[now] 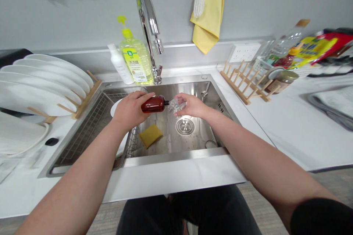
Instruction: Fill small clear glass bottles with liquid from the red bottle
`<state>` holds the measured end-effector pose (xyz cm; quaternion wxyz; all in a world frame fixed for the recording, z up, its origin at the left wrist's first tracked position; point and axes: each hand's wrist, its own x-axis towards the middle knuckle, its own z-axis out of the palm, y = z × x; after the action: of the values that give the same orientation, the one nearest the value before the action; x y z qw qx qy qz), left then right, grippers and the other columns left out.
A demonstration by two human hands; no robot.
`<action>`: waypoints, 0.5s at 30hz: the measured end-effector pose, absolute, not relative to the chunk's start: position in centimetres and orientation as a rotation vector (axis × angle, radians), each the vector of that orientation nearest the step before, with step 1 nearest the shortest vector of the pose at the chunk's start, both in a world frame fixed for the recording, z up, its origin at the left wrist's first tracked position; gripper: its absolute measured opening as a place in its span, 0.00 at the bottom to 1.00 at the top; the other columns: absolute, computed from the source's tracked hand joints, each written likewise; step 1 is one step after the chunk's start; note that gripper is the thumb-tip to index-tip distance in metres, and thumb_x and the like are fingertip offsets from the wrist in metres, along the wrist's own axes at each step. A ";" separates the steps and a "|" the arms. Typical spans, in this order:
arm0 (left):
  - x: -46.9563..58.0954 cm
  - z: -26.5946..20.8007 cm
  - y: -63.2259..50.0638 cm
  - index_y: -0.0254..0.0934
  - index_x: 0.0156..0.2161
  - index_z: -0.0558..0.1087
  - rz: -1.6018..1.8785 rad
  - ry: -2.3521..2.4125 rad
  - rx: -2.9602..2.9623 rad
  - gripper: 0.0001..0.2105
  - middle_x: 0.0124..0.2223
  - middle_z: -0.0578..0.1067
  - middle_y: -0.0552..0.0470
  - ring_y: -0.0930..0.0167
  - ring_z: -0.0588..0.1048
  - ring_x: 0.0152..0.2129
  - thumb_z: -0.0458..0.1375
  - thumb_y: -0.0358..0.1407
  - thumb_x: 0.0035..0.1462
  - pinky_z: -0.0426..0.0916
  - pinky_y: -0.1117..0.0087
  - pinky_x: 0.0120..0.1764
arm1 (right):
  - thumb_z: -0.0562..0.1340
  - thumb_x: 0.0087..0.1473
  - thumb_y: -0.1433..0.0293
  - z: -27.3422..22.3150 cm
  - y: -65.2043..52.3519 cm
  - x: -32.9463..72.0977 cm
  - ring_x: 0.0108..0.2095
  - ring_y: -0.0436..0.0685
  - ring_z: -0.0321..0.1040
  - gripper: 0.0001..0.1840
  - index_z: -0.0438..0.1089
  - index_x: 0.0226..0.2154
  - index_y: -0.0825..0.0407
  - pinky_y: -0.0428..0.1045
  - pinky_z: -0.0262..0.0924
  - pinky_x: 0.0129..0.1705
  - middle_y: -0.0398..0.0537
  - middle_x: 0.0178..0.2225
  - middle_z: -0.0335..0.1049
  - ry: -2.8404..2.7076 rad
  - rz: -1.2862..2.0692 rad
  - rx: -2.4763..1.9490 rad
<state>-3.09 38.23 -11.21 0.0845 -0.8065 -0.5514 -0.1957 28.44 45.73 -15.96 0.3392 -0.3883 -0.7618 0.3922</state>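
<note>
Over the sink (pixel 165 153) my left hand (pixel 131 108) is wrapped round a reddish-brown bottle (pixel 153 104), which lies on its side with its dark neck pointing right. My right hand (pixel 190 105) grips a small clear glass (pixel 175 105), tilted so that its mouth faces the bottle. The bottle's neck is at the glass's mouth; whether they touch I cannot tell. Below them a yellow sponge cloth (pixel 150 136) lies on the sink floor, left of the drain (pixel 185 126). A white plate (pixel 123 145) is partly hidden behind my left hand and arm, by the wire rack (pixel 95 117).
White plates (pixel 38 91) stand in a wooden rack on the left. Behind the sink are a dish soap bottle (pixel 136 58), a white bottle (pixel 120 64) and the faucet (pixel 149 25). A yellow cloth (pixel 211 11) and a brush (pixel 199 2) hang above. An unfilled wooden rack (pixel 242 80) and jars are right.
</note>
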 end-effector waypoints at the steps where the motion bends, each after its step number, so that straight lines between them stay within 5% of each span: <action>1: -3.1 -11.2 38.2 0.48 0.73 0.77 -0.580 -1.640 -2.411 0.34 0.66 0.81 0.42 0.48 0.81 0.60 0.70 0.45 0.62 0.77 0.51 0.59 | 0.87 0.37 0.65 -16.0 45.7 28.4 0.49 0.64 0.81 0.40 0.80 0.53 0.48 0.59 0.74 0.56 0.48 0.48 0.83 -1.988 1.017 -1.012; 15: -3.1 -11.1 38.3 0.45 0.72 0.77 -0.541 -1.568 -2.413 0.32 0.65 0.81 0.41 0.49 0.81 0.60 0.69 0.42 0.64 0.76 0.52 0.61 | 0.86 0.38 0.66 -16.0 45.7 28.5 0.51 0.64 0.81 0.40 0.79 0.54 0.47 0.58 0.75 0.57 0.48 0.49 0.83 -2.016 1.025 -1.035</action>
<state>-3.09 38.26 -11.14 0.1067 -0.8194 -0.5323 -0.1839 28.46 45.74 -16.03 0.3215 -0.3941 -0.7674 0.3904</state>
